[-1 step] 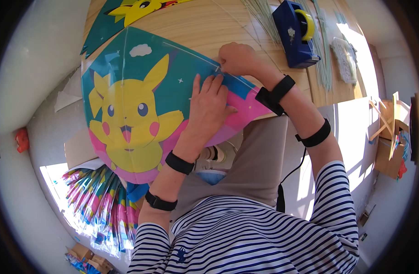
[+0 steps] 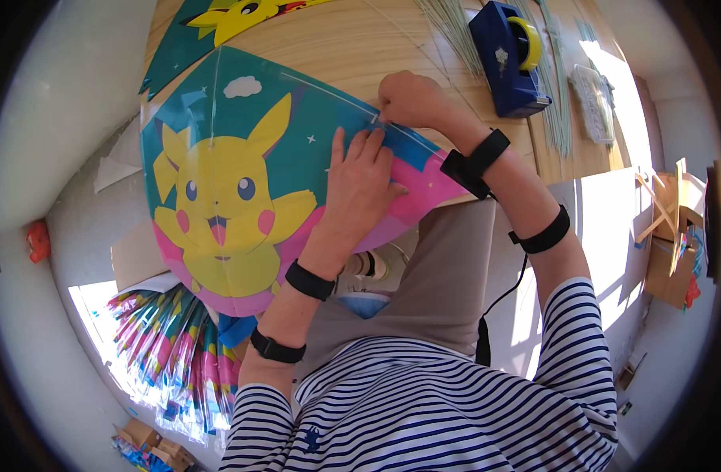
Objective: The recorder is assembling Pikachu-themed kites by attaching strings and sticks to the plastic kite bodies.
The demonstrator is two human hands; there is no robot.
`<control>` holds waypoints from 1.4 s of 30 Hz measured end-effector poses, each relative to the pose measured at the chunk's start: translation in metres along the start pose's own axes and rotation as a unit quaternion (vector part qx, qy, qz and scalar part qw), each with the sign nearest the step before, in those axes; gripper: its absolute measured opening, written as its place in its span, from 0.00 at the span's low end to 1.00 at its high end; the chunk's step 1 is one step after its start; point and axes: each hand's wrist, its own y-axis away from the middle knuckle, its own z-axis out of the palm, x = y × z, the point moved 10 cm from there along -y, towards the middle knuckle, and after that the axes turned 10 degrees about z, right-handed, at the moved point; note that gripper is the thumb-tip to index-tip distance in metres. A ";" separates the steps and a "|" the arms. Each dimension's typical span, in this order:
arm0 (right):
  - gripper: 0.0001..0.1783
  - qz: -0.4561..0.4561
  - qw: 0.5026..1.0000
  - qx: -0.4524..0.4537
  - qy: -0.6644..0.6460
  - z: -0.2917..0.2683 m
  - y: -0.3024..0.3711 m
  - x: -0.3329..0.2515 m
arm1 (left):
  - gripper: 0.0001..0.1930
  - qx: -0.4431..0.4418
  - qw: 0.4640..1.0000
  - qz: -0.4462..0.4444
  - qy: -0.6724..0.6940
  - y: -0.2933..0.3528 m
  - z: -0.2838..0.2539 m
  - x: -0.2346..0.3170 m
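A kite (image 2: 234, 204) of thin sheet, teal above and pink below with a yellow cartoon animal, lies partly on the wooden table and hangs over its near edge. My left hand (image 2: 360, 177) lies on its right part, fingers stretched out and apart. At the kite's upper right edge, my right hand (image 2: 415, 100) is closed, its fingertips against a small pale fitting (image 2: 376, 118) on a thin rod along that edge. Whatever its fingers grip is hidden.
A blue tape dispenser (image 2: 502, 63) with a yellow roll stands at the back right. Thin pale rods (image 2: 558, 118) lie beside it, near a clear plastic box (image 2: 592, 102). Another printed sheet (image 2: 179, 39) lies at the far left. Folded colourful kites (image 2: 179, 354) hang lower left.
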 end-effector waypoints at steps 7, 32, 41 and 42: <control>0.14 0.106 0.974 -0.113 -0.166 0.005 0.002 0.026 | 0.29 -0.012 0.999 -0.019 -0.024 0.002 0.004 -0.001; 0.04 0.065 0.987 0.123 -0.086 0.007 0.025 0.004 | 0.33 -0.017 0.999 -0.018 -0.039 0.001 0.006 0.000; 0.08 0.095 0.960 0.211 -0.158 -0.025 0.052 0.036 | 0.28 -0.075 0.995 -0.032 -0.060 0.002 0.017 -0.001; 0.09 0.105 0.931 0.287 -0.200 -0.052 0.069 0.059 | 0.28 -0.084 0.994 -0.033 -0.063 0.000 0.018 0.000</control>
